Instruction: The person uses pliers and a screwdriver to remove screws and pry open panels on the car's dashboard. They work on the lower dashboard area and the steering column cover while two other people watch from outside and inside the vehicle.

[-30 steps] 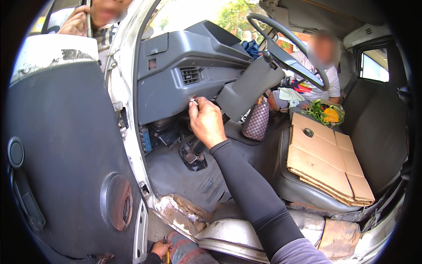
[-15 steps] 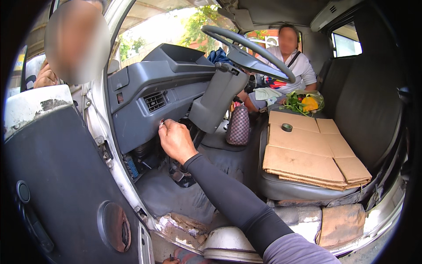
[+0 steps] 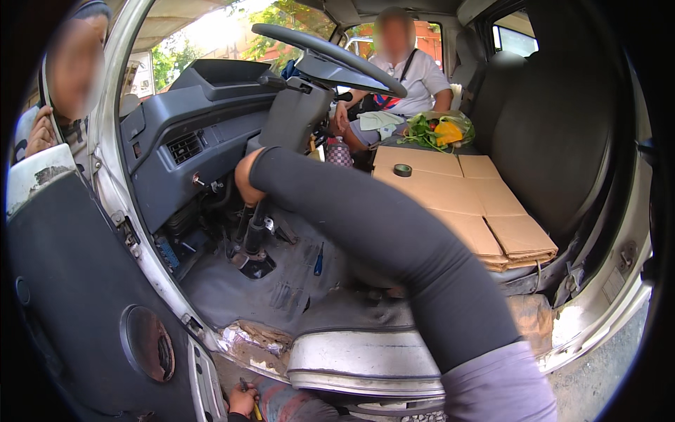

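My right arm, in a black sleeve, crosses from the lower right into the vehicle cab. My right hand [image 3: 247, 184] is bent at the wrist beneath the steering column [image 3: 290, 116]; its fingers are hidden. Left of it, a small metal toggle-like piece [image 3: 197, 180] sticks out of the grey dashboard [image 3: 158, 184] below an air vent [image 3: 184, 148]. Low at the bottom edge, my left hand [image 3: 243, 399] is closed around a small tool [image 3: 257, 411] with black and yellow parts, its exact kind unclear. A blue-handled screwdriver [image 3: 319, 261] lies on the cab floor.
Folded cardboard [image 3: 450, 183] with a tape roll [image 3: 402, 170] covers the seat, beside bagged greens [image 3: 425, 132]. One person [image 3: 415, 77] sits across the cab; another [image 3: 74, 77] stands by the open door [image 3: 63, 267]. Pedals [image 3: 254, 261] and the steering wheel [image 3: 330, 56] surround my arm.
My right hand has left the dashboard below the vent and gone under the steering column. My view has shifted, uncovering the screwdriver on the floor and more of my left hand.
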A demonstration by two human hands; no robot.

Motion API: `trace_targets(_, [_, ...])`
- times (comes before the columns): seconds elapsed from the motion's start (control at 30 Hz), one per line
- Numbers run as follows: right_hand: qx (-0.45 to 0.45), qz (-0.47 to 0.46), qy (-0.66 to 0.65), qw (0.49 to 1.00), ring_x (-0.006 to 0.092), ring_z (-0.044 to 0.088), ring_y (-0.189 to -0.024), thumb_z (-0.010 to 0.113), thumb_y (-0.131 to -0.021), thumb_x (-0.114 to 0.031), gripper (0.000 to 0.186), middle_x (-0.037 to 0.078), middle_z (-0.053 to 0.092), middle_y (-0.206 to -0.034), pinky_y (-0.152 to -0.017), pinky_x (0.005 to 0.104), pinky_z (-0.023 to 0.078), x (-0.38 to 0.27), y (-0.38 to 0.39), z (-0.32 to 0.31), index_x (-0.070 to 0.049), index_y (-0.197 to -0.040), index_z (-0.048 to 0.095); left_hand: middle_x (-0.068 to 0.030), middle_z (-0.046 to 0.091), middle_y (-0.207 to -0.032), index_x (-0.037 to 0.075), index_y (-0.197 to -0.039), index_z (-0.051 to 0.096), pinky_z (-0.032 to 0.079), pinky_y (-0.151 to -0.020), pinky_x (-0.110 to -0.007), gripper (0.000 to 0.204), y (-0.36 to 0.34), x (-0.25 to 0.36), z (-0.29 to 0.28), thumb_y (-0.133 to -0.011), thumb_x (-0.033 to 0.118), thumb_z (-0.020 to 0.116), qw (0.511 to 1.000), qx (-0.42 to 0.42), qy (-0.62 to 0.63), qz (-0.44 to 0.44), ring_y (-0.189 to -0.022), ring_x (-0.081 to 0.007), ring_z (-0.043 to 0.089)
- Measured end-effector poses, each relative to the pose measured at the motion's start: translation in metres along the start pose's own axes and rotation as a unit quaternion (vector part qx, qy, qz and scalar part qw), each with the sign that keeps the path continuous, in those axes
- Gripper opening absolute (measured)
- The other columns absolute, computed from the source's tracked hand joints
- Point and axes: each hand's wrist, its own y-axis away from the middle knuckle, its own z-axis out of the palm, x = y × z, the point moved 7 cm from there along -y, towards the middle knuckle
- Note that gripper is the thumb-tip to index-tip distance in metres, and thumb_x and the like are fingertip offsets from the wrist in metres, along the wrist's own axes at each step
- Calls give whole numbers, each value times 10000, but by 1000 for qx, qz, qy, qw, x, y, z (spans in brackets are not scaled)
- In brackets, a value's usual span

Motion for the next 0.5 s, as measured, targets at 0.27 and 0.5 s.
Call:
trace_targets(0.27, [335, 297, -117, 887, 464, 722, -1121, 699, -957, -566, 673, 261, 731, -1282, -990, 530, 581, 110, 249, 125, -7, -1331, 716, -221, 758, -1042, 123, -1600, 543, 596, -757, -436, 670, 29, 61, -20, -996, 324, 754, 989, 49, -140, 9, -832, -267, 722])
trace_targets(0.5, [385, 363, -364, 766, 456, 676, -1117, 635, -1004, -205, 299, 264, 714, -1179, -1009, 490, 544, 137, 249, 233, 22, -1145, 769, -303, 732, -1177, -11, -1244, 679, 558, -967, -474, 332, 12, 245, 64, -927, 77, 635, 950, 81, -214, 212, -1137, -470, 701])
